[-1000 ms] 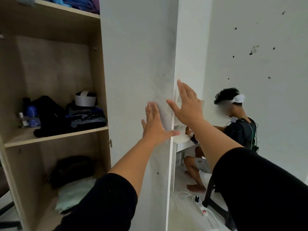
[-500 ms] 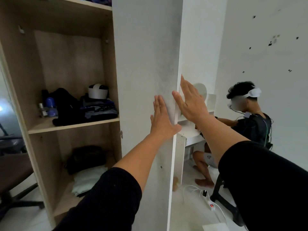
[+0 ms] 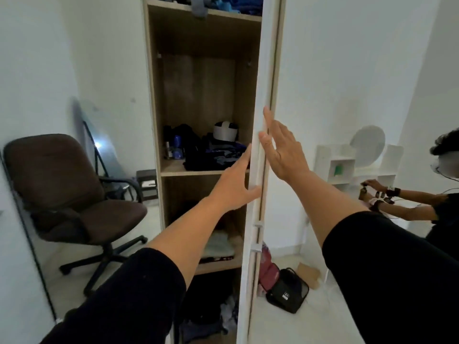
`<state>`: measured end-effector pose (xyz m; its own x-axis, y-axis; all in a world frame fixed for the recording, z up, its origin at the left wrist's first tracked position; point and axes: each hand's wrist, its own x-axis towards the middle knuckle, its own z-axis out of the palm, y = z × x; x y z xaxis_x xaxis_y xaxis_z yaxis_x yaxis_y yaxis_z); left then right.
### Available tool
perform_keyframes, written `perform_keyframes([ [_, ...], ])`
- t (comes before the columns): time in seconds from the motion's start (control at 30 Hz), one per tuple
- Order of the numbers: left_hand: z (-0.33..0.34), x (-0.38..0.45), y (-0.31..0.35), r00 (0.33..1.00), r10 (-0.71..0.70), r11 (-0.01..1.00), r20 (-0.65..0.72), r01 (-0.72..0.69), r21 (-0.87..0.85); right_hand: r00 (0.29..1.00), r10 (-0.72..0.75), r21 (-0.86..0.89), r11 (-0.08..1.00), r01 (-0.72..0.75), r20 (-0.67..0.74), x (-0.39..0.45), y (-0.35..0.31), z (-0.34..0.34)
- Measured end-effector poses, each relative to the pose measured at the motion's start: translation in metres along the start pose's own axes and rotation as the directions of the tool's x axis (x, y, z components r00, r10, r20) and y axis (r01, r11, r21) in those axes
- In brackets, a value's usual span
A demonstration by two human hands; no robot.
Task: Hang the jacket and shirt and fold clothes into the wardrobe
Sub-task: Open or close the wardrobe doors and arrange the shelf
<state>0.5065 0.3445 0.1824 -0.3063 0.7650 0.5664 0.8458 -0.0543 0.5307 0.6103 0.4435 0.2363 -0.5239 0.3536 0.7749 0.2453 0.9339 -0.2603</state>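
Note:
The tall wooden wardrobe (image 3: pixel 154 100) stands open in front of me, and its white door (image 3: pixel 267 58) is seen almost edge-on. My left hand (image 3: pixel 233 187) lies flat with straight fingers against the door's inner side. On the outer side my right hand (image 3: pixel 282 151) is spread, its thumb and fingertips touching the door's edge. Dark folded clothes (image 3: pixel 211 155) and a white headset (image 3: pixel 224 130) sit on the middle shelf. Pale folded cloth (image 3: pixel 221 244) lies on the lower shelf. Blue clothes (image 3: pixel 231 3) fill the top shelf. More dark clothes (image 3: pixel 206 319) lie at the bottom.
A brown office chair (image 3: pixel 69 192) stands to the left of the wardrobe. On the floor to the right lie a black bag (image 3: pixel 288 294) and a pink bag (image 3: pixel 267 266). Another person (image 3: pixel 444 189) sits at a white desk unit (image 3: pixel 342 165) at the far right.
The door has swung from broadside to nearly edge-on as the view shifted right. My left hand now sits on its inner side, and the chair and floor bags came into view.

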Motion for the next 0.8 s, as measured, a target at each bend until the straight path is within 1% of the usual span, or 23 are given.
perform_keyframes([
  [0.17, -0.062, -0.012, -0.063, 0.985, -0.012, 0.978, -0.172, 0.047, 0.202, 0.997, -0.051, 0.004, 0.999, 0.051, 0.057, 0.03, -0.028, 0.065],
  [0.3, -0.097, -0.009, -0.112, 0.966, 0.04, 0.921, -0.257, 0.064, 0.383, 0.996, -0.069, -0.015, 0.997, 0.069, 0.048, 0.058, -0.042, 0.117],
  [0.37, -0.109, -0.002, -0.136, 0.956, 0.087, 0.834, -0.28, 0.084, 0.546, 0.993, -0.112, -0.043, 0.993, 0.114, 0.035, 0.072, -0.044, 0.14],
  [0.43, -0.118, 0.01, -0.157, 0.95, 0.125, 0.693, -0.288, 0.124, 0.71, 0.988, -0.154, -0.061, 0.986, 0.155, 0.029, 0.086, -0.041, 0.165],
  [0.47, -0.122, 0.018, -0.166, 0.951, 0.119, 0.634, -0.284, 0.148, 0.759, 0.985, -0.174, -0.064, 0.982, 0.175, 0.021, 0.095, -0.039, 0.177],
  [0.57, -0.133, 0.046, -0.189, 0.963, 0.024, 0.525, -0.27, 0.218, 0.823, 0.98, -0.191, -0.061, 0.979, 0.194, 0.051, 0.12, -0.033, 0.214],
  [0.7, -0.142, 0.078, -0.226, 0.954, -0.109, 0.384, -0.279, 0.3, 0.873, 0.977, -0.187, -0.07, 0.978, 0.195, 0.103, 0.15, -0.025, 0.255],
  [0.8, -0.138, 0.096, -0.252, 0.937, -0.189, 0.329, -0.295, 0.343, 0.88, 0.976, -0.167, -0.041, 0.984, 0.174, 0.139, 0.167, -0.014, 0.28],
])
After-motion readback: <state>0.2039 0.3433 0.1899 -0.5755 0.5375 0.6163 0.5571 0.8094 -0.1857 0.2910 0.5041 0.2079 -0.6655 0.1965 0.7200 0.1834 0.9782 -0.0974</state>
